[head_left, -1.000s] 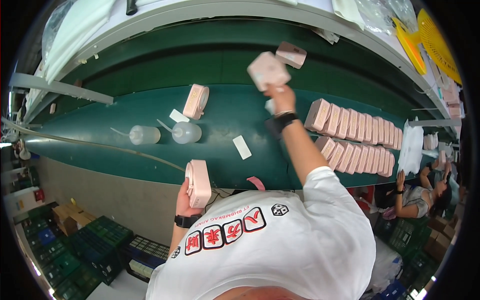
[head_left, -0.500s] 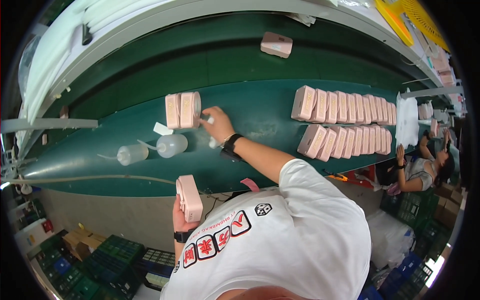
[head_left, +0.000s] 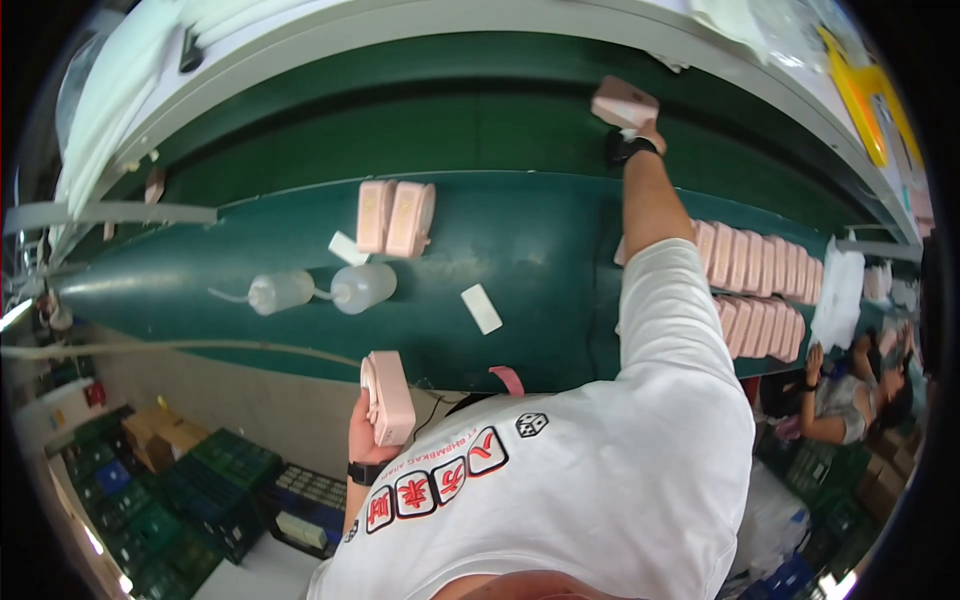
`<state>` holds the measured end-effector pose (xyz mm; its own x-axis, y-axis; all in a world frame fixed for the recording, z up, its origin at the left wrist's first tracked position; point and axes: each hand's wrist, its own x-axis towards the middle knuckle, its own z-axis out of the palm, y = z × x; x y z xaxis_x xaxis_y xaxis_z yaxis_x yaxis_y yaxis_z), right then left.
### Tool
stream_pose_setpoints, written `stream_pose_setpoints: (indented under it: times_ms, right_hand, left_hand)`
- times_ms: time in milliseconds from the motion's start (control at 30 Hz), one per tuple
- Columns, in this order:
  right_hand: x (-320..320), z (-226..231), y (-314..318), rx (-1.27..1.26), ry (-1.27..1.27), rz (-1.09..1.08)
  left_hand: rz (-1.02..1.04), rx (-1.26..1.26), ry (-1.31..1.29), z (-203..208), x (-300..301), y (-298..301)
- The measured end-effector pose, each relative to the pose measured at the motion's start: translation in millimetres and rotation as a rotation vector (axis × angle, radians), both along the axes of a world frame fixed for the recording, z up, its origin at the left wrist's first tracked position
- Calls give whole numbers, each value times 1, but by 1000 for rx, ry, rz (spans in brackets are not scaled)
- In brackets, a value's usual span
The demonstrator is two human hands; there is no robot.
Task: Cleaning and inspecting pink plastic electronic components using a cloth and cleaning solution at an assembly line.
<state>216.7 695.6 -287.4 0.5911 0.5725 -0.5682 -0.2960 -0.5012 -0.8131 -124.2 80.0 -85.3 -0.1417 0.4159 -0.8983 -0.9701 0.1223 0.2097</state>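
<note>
My left hand (head_left: 366, 432) is closed around a pink box-shaped device (head_left: 393, 398), held at the near edge of the green table, with a pale cable or strap along its side. Stretched far forward, my right hand (head_left: 650, 137) grips the near edge of another pink device (head_left: 624, 101) on the dark green strip behind the table. Something white shows by its fingers, too small to name. Two pink devices (head_left: 394, 218) stand side by side left of centre. A white rectangular piece (head_left: 481, 309) lies on the table between my arms.
Two clear squeeze bottles (head_left: 364, 288) lie left, near another white piece (head_left: 347, 248). Two rows of pink devices (head_left: 757, 262) stand at right, partly behind my right arm. A pink strip (head_left: 507, 380) is at the near edge. A co-worker (head_left: 836, 400) sits far right.
My right hand has moved from beside the two standing devices to the far pink device, uncovering the white piece. The left hand still holds its device. The view has shifted slightly.
</note>
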Motion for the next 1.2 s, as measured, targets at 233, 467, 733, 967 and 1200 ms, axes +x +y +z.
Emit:
stream_pose_setpoints:
  times_ms: [233, 467, 733, 967, 1200]
  right_hand:
    - [-45, 51, -56, 98, 374, 460]
    - [-181, 91, -298, 335, 175, 632]
    - [-191, 75, -405, 567, -589, 951]
    - [-147, 132, -442, 340, -112, 897]
    - [-112, 268, -500, 561, 271, 940]
  left_hand:
    - [2, 62, 35, 7, -5, -1]
    - [-65, 426, -25, 14, -15, -8]
    - [-267, 533, -26, 30, -18, -10]
    - [-330, 732, -256, 28, -17, -22]
    - [-433, 754, -333, 27, 3, -11]
